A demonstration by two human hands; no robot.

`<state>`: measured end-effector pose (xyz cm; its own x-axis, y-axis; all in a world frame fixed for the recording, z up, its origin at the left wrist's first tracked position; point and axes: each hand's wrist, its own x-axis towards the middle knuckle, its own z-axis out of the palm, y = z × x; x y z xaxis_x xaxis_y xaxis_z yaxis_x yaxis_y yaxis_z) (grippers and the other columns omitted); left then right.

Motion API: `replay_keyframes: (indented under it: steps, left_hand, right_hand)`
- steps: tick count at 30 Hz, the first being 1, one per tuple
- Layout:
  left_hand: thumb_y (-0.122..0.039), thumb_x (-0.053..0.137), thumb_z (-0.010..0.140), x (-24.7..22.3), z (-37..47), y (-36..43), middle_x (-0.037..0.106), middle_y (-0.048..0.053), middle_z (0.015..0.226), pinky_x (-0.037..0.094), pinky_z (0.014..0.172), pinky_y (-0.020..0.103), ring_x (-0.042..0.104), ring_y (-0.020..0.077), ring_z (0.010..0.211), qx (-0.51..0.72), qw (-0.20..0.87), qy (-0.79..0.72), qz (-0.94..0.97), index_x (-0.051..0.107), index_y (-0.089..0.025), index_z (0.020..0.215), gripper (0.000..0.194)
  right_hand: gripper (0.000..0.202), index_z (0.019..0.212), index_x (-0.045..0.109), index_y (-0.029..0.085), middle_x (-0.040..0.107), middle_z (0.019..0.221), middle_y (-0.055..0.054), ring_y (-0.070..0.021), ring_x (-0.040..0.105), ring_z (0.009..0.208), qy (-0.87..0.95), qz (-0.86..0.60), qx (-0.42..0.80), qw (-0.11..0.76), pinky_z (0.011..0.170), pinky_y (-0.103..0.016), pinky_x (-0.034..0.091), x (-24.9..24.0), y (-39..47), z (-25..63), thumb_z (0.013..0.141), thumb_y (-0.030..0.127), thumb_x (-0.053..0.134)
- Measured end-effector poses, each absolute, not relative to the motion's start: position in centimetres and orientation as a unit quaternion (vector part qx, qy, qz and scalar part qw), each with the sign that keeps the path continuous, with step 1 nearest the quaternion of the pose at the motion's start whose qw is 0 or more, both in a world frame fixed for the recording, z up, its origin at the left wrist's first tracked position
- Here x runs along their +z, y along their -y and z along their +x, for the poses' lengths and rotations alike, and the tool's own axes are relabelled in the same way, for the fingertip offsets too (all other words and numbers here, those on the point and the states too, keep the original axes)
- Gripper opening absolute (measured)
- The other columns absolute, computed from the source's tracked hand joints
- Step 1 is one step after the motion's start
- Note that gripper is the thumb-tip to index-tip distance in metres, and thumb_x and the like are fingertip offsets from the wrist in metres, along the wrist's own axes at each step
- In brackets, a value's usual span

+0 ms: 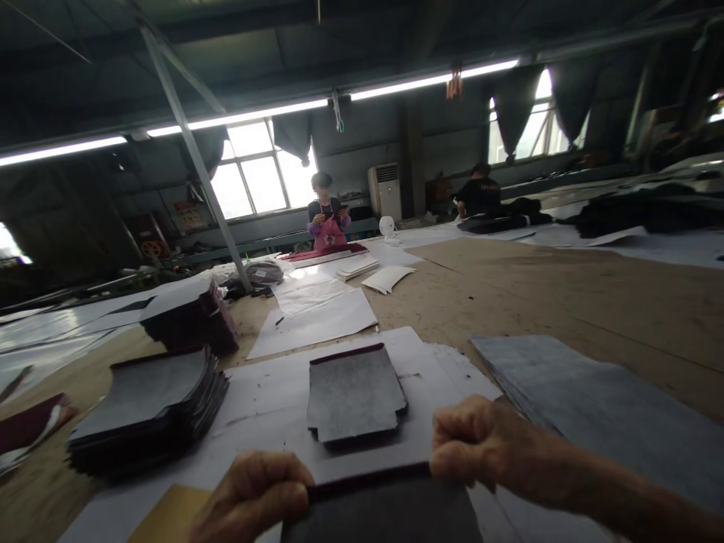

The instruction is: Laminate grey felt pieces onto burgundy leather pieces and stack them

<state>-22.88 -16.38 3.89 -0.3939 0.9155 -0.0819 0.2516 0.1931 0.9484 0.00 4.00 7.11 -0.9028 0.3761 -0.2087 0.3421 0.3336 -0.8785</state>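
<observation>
A dark grey panel (385, 509) with a dark folded top edge lies at the bottom centre, its lower part out of the frame. My left hand (254, 494) pinches its upper left corner between thumb and fingers. At the upper right corner my right hand (469, 445) is closed on the same edge. Just beyond, a small pile of notched grey panels (354, 392) rests on white sheeting (265, 392). To the left stands a taller stack of grey panels (152, 388) with dark edges.
Behind the stack is a dark block of pieces (192, 317). Large grey sheets (599, 407) lie at the right. Pale sheets (388, 279) and a metal pole (195, 158) are farther off. One person (329, 219) stands across the table; another (480, 192) bends at the right.
</observation>
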Motion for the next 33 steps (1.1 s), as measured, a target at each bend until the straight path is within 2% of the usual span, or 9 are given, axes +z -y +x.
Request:
replay_keyframes:
  steps: [5, 11, 14, 17, 22, 28, 31, 33]
  left_hand:
    - [-0.048, 0.066, 0.066, 4.8, -26.2, 10.9, 0.057, 0.001, 0.059, 0.037, 0.059, 0.023, 0.046, 0.0117, 0.059, 0.454, 0.334, -0.685, 0.461, 0.067, -0.013, 0.074, 0.036]
    - [-0.042, 0.064, 0.064, 4.4, -30.3, 5.2, 0.054, -0.001, 0.055, 0.034, 0.055, 0.023, 0.045, 0.011, 0.055, 0.455, 0.245, -0.713, 0.474, 0.063, -0.013, 0.066, 0.029]
    - [-0.038, 0.062, 0.065, 3.7, -31.7, 3.5, 0.057, -0.001, 0.057, 0.035, 0.06, 0.024, 0.048, 0.0127, 0.058, 0.446, 0.181, -0.734, 0.478, 0.067, -0.015, 0.068, 0.023]
    - [-0.035, 0.061, 0.066, 3.1, -32.3, 2.7, 0.061, -0.001, 0.062, 0.037, 0.065, 0.025, 0.052, 0.0152, 0.064, 0.438, 0.119, -0.75, 0.481, 0.069, -0.018, 0.069, 0.02]
    - [-0.034, 0.058, 0.069, 2.4, -32.0, 2.2, 0.065, 0.001, 0.076, 0.039, 0.07, 0.026, 0.055, 0.0163, 0.071, 0.431, 0.039, -0.76, 0.485, 0.071, -0.02, 0.078, 0.021]
    - [-0.038, 0.056, 0.071, 1.3, -32.0, 1.9, 0.064, 0.002, 0.08, 0.04, 0.067, 0.025, 0.057, 0.0162, 0.075, 0.426, 0.005, -0.763, 0.486, 0.071, -0.021, 0.072, 0.022]
    - [-0.045, 0.056, 0.07, 1.3, -31.6, 2.2, 0.064, 0.002, 0.084, 0.042, 0.065, 0.025, 0.058, 0.0172, 0.076, 0.441, 0.015, -0.755, 0.484, 0.07, -0.021, 0.073, 0.028]
    - [-0.052, 0.06, 0.064, 1.4, -31.4, 2.4, 0.065, 0.003, 0.084, 0.042, 0.069, 0.027, 0.058, 0.0201, 0.078, 0.453, 0.02, -0.751, 0.48, 0.069, -0.02, 0.073, 0.034]
  right_hand:
    - [0.027, 0.057, 0.048, 0.016, 0.044, 0.052, 0.004, -0.0069, 0.038, 0.048, 0.817, -0.192, 0.542, 0.036, 0.045, -0.02, 0.031, 7.7, -8.1, -4.4, 0.064, 0.04, 0.06]
    - [0.026, 0.056, 0.05, 0.016, 0.043, 0.051, 0.005, -0.0066, 0.038, 0.048, 0.849, -0.242, 0.462, 0.084, 0.044, -0.02, 0.03, 6.9, -12.7, -9.9, 0.069, 0.036, 0.061]
    - [0.027, 0.061, 0.051, 0.015, 0.044, 0.053, 0.006, -0.0061, 0.039, 0.047, 0.866, -0.273, 0.407, 0.1, 0.045, -0.02, 0.031, 6.1, -13.9, -11.9, 0.075, 0.037, 0.061]
    - [0.027, 0.069, 0.054, 0.013, 0.047, 0.059, 0.005, -0.0073, 0.044, 0.051, 0.879, -0.306, 0.347, 0.118, 0.05, -0.021, 0.038, 5.6, -14.3, -13.0, 0.081, 0.038, 0.057]
    - [0.024, 0.076, 0.057, 0.013, 0.055, 0.071, 0.002, -0.0105, 0.052, 0.064, 0.884, -0.339, 0.282, 0.154, 0.061, -0.026, 0.045, 4.6, -14.3, -13.7, 0.083, 0.036, 0.057]
    - [0.022, 0.088, 0.058, 0.012, 0.058, 0.082, -0.001, -0.0126, 0.056, 0.072, 0.867, -0.329, 0.323, 0.189, 0.066, -0.029, 0.048, 2.9, -14.8, -13.9, 0.085, 0.034, 0.055]
    - [0.026, 0.099, 0.057, 0.012, 0.059, 0.095, -0.004, -0.0147, 0.058, 0.079, 0.849, -0.347, 0.347, 0.195, 0.068, -0.032, 0.05, 2.5, -14.8, -13.1, 0.086, 0.034, 0.052]
    - [0.029, 0.107, 0.054, 0.013, 0.057, 0.103, -0.005, -0.0173, 0.057, 0.086, 0.836, -0.373, 0.346, 0.206, 0.072, -0.034, 0.05, 2.5, -14.8, -12.1, 0.087, 0.035, 0.052]
